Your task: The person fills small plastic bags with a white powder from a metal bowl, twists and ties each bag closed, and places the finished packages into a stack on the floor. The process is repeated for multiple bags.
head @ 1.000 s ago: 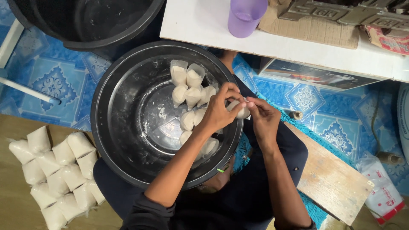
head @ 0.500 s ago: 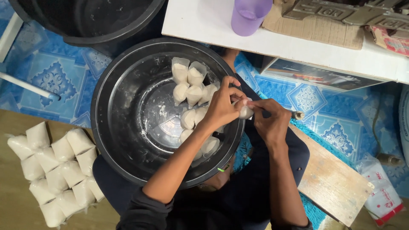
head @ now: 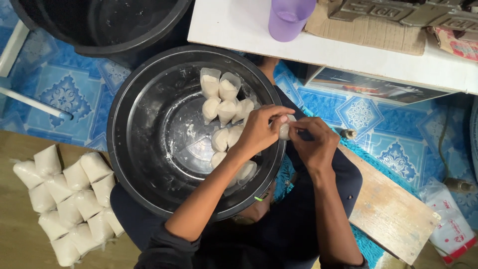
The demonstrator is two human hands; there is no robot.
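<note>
Centrally, just right of the middle of the frame, left hand (head: 260, 130) and right hand (head: 313, 144) meeting, both pinched on one small bag of white powder (head: 284, 130), fingers of each closed around it from either side. Bag held over the right rim of a big black basin (head: 144, 149), above the lap, mostly hidden by the fingers.

Inside the basin, toward its upper right and middle, a loose cluster of filled little bags (head: 224, 107), some upright with open tops, others lying along the bottom under the left forearm. White dusting on the basin floor.

Lower left of the frame, on a wooden surface, a tight stack of sealed white bags (head: 69, 199). Upper left, a second black tub (head: 99, 25), partly cut off. Along the top, a white tabletop (head: 239, 30) with a purple cup (head: 290, 17) standing on it. Lower right, a wooden board (head: 393, 214) over blue patterned floor covering (head: 363, 112).
</note>
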